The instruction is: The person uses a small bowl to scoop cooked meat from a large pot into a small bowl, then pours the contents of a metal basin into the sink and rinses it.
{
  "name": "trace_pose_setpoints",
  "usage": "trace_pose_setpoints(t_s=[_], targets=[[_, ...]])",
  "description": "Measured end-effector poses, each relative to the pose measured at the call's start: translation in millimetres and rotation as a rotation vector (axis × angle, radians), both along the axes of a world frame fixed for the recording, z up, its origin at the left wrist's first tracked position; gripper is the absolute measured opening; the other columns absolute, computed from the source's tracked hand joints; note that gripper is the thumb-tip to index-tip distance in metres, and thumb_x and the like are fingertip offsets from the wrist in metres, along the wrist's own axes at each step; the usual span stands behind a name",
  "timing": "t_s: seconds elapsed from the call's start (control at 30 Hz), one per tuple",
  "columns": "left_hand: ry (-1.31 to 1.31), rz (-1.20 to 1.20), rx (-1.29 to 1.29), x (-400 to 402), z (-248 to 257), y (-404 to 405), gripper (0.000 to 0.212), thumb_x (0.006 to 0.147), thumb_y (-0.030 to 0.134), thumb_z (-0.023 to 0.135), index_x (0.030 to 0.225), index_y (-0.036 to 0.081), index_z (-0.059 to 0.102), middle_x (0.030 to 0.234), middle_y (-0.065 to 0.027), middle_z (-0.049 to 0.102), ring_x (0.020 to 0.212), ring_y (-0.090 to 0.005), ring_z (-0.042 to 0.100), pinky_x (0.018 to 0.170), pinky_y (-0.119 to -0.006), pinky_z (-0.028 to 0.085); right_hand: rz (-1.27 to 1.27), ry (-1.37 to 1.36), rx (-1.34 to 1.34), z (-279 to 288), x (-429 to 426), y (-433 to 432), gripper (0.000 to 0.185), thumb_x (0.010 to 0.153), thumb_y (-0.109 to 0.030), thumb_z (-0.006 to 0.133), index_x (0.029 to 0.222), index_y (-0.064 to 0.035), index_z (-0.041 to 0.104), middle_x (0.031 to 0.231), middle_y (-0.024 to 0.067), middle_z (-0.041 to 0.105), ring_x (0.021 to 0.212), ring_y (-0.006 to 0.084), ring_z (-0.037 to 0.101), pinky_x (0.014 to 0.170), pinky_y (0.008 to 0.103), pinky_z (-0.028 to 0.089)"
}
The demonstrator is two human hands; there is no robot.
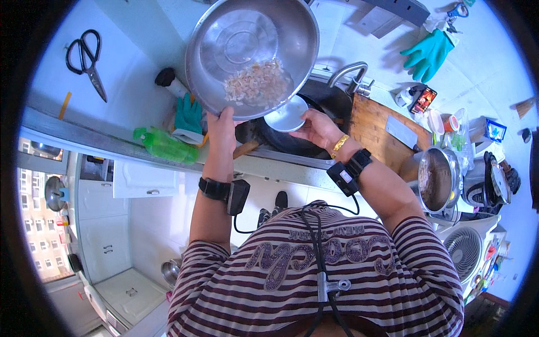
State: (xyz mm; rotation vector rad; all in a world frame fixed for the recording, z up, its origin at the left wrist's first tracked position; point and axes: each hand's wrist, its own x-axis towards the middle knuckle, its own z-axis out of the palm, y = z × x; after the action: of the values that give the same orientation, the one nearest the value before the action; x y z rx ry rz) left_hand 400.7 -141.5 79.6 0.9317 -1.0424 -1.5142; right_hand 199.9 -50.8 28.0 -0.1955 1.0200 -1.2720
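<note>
My left hand (222,128) grips the near rim of a large stainless steel basin (214,40), which is tilted towards me. Small pale pinkish pieces of food (254,82), possibly dried shrimp, lie with some liquid in its lower part. Between the fingers of my right hand (316,127) is a small white bowl (286,118), close below the basin's right lower rim. Whether bowl and basin touch, I cannot tell. Both are above a sink (303,159) holding a black wok (290,143), partly hidden by the bowl; a wooden handle (246,148) sticks out towards me.
A steel faucet (351,76) rises behind the sink. On its right, a cleaver (401,131) lies on a wooden cutting board (370,118), with a steel pot (438,181) beyond. Left are a green bottle (168,145) and a teal rubber glove (188,113). Scissors (88,63) hang on the wall.
</note>
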Motion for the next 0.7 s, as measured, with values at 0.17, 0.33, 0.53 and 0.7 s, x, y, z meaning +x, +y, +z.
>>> trace_pose_setpoints(t_s=[0.17,0.33,0.53,0.7], targets=[[0.011,-0.026,-0.025,-7.8,-0.5,0.6,0.046,0.075,-0.004,0.042,0.12,-0.003,0.032,0.111,-0.0156,0.047,0.092,-0.0265,0.055,0.066,-0.039,0.055,-0.029,-0.015,-0.039,-0.3,-1.9,6.0,0.035,0.079,-0.004,0.041,0.114,-0.0003,0.036,0.105,0.0155,0.049,0.092,0.0276,0.057,0.078,0.0412,0.051],[0.004,-0.022,-0.081,-11.7,-6.4,-2.9,0.046,0.075,-0.001,0.047,0.119,-0.003,0.034,0.112,-0.0149,0.047,0.091,-0.0242,0.055,0.068,-0.036,0.053,-0.055,0.016,-0.024,-1.5,-5.7,14.0,0.037,0.079,-0.004,0.041,0.115,-0.0009,0.035,0.106,0.0148,0.048,0.092,0.0281,0.057,0.077,0.0405,0.051],[-0.015,-0.03,-0.139,-21.2,-0.4,3.9,0.047,0.075,-0.004,0.044,0.121,-0.002,0.033,0.115,-0.0148,0.044,0.099,-0.0265,0.051,0.074,-0.04,0.05,-0.08,0.028,-0.033,1.6,-10.5,21.8,0.04,0.08,-0.004,0.04,0.119,-0.0015,0.033,0.108,0.0148,0.047,0.092,0.0278,0.057,0.077,0.0399,0.051],[-0.006,-0.017,-0.197,-23.0,-4.9,2.8,0.043,0.076,-0.001,0.047,0.118,-0.002,0.036,0.111,-0.0132,0.047,0.097,-0.0216,0.051,0.076,-0.034,0.046,-0.096,0.045,-0.036,16.7,-8.0,31.1,0.038,0.083,-0.006,0.039,0.12,-0.0022,0.033,0.108,0.0139,0.049,0.092,0.0258,0.057,0.077,0.0391,0.052]])
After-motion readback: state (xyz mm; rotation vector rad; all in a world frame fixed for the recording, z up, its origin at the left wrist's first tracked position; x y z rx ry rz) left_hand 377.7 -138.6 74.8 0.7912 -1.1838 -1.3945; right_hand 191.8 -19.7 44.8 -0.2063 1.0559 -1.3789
